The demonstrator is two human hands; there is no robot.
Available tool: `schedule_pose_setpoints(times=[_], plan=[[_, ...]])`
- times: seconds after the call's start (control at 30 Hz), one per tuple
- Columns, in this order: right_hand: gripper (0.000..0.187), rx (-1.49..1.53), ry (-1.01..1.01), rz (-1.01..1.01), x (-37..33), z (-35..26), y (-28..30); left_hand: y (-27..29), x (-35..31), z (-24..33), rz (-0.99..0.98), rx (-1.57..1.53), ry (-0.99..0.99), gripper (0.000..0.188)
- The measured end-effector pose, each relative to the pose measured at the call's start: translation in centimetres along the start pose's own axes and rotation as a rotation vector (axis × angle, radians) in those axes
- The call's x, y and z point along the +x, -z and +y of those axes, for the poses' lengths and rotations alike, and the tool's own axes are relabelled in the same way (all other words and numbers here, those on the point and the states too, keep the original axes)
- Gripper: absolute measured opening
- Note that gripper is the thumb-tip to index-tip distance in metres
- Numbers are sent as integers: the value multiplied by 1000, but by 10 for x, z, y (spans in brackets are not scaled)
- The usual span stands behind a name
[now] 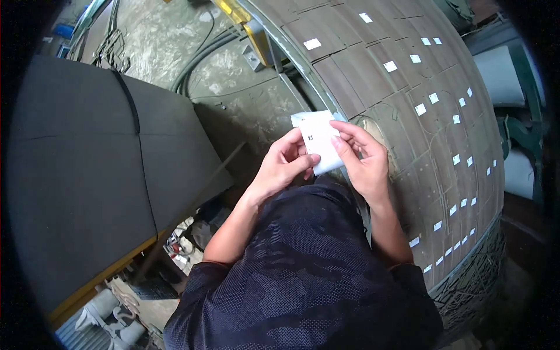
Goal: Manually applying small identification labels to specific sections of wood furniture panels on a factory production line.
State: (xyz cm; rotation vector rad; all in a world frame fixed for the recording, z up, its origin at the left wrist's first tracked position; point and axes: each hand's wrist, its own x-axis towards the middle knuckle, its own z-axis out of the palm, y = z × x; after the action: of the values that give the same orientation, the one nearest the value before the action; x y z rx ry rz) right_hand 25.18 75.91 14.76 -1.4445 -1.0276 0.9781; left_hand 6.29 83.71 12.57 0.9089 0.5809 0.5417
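Observation:
Between my two hands is a small stack of white paper labels, with a small dark mark on the top one. My left hand grips its left side, thumb on top near the lower corner and fingers curled behind. The right hand pinches the right side, thumb tip on the paper and index finger along the upper edge. Just right of my hands lies a large brown curved surface marked with lines. Many white labels like this are spread across it.
A big dark grey padded panel with a black cord stands to the left, a yellow-brown edge along its bottom. Dark cables run over the stained floor. A yellow metal part sits at the brown surface's far edge; tangled strands lie below it.

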Motion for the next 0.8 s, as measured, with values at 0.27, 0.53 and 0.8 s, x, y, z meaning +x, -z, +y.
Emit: schedule_pose_setpoints(times=[0.27, 0.53, 0.8], plan=[[30, -44, 63, 127, -15, -15, -33, 20, -10, 18, -166, -22, -16, 60], [28, -65, 44, 135, -25, -19, -52, 34, -12, 16, -141, 20, -95, 68], [28, -83, 53, 121, -25, -32, -60, 43, -10, 31, -141, -36, -156, 78]])
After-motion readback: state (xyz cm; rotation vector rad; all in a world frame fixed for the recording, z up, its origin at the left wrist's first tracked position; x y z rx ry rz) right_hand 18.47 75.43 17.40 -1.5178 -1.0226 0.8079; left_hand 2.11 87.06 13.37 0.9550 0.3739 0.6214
